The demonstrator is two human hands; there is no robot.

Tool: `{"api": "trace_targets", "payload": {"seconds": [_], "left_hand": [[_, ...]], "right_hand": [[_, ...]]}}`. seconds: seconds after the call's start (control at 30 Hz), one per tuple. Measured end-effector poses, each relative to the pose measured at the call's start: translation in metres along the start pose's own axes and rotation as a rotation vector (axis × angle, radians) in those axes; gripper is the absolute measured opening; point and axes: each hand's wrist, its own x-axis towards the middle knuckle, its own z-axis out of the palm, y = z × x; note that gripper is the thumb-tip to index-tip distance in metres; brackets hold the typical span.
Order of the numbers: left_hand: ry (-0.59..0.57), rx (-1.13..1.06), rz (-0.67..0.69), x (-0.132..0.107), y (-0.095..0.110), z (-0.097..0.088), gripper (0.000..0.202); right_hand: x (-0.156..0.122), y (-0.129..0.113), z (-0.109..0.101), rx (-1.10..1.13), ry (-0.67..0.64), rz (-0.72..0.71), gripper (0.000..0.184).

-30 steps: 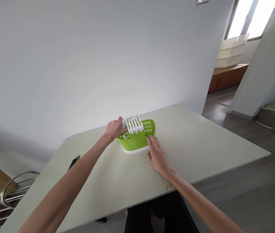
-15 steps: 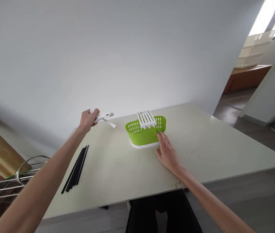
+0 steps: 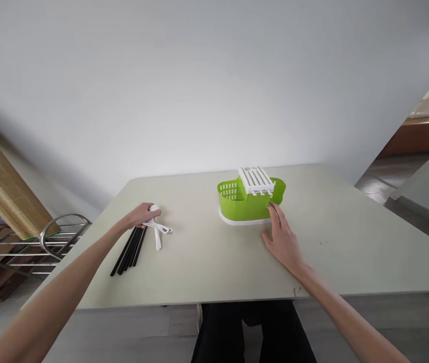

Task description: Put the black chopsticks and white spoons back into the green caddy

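My left hand [image 3: 144, 215] is closed around white spoons [image 3: 157, 234] at the table's left side, their handles crossing and pointing down to the right. Just below that hand lies a bunch of several black chopsticks [image 3: 129, 254], their far ends partly hidden by it. A green plastic cutlery basket [image 3: 242, 209] stands upright on a white base, with a white slotted rack [image 3: 256, 180] across its middle. My right hand [image 3: 283, 241] rests with its fingertips against the basket's front right wall, thumb spread apart near the tabletop.
The pale table [image 3: 199, 272] meets a plain wall [image 3: 184, 101] at the back. Left of it stand a metal rack [image 3: 28, 257] and a leaning bamboo board [image 3: 6, 176]. My legs [image 3: 252, 327] are below the front edge.
My left hand has lowered the spoons toward the chopsticks. The view has turned left, so the basket appears farther right; my right hand stays at it.
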Motion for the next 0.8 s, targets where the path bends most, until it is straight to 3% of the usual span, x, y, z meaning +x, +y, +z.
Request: {"api": "trace_targets", "payload": {"seconds": [0.37,0.57,0.8], "left_hand": [[-0.061,0.229,0.079,0.012,-0.011,0.013,0.024],[0.023,0.436,0.145,0.022,-0.016,0.022,0.036],[0.070,0.567,0.052,0.023,-0.002,0.031,0.060]], "right_hand": [[-0.002,0.001,-0.001,-0.031,-0.011,0.001,0.081],[-0.002,0.000,-0.001,-0.029,-0.016,0.004,0.082],[0.000,-0.002,-0.002,-0.016,-0.032,0.027,0.084]]}}
